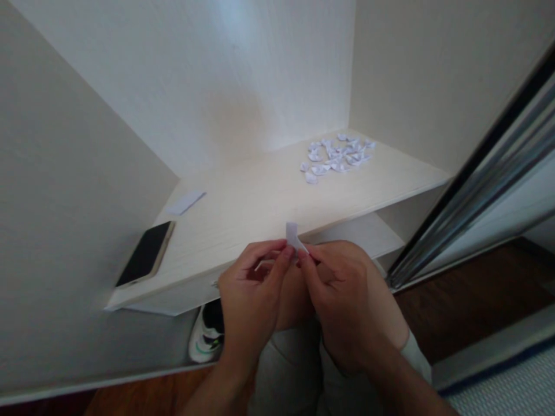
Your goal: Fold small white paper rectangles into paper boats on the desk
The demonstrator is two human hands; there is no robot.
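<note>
Between my two hands is a small white paper strip (pixel 292 232), bent near its middle, with one end pointing up and the other slanting down to the right. My left hand (pixel 255 289) pinches its left side between thumb and index finger. On the right side, my right hand (pixel 340 283) grips it with thumb and forefinger, fingertips close to the left ones. Both hands are just in front of the shelf edge, above my knees. Farther back on the shelf lies a loose pile of small crumpled or folded paper pieces (pixel 336 155).
The white shelf (pixel 243 196) sits in a cabinet with walls behind and at both sides. A flat paper piece (pixel 187 203) and a phone (pixel 146 253) lie on its left part. Below stands a shoe (pixel 206 338). A metal-edged sliding door frame (pixel 472 167) rises at right.
</note>
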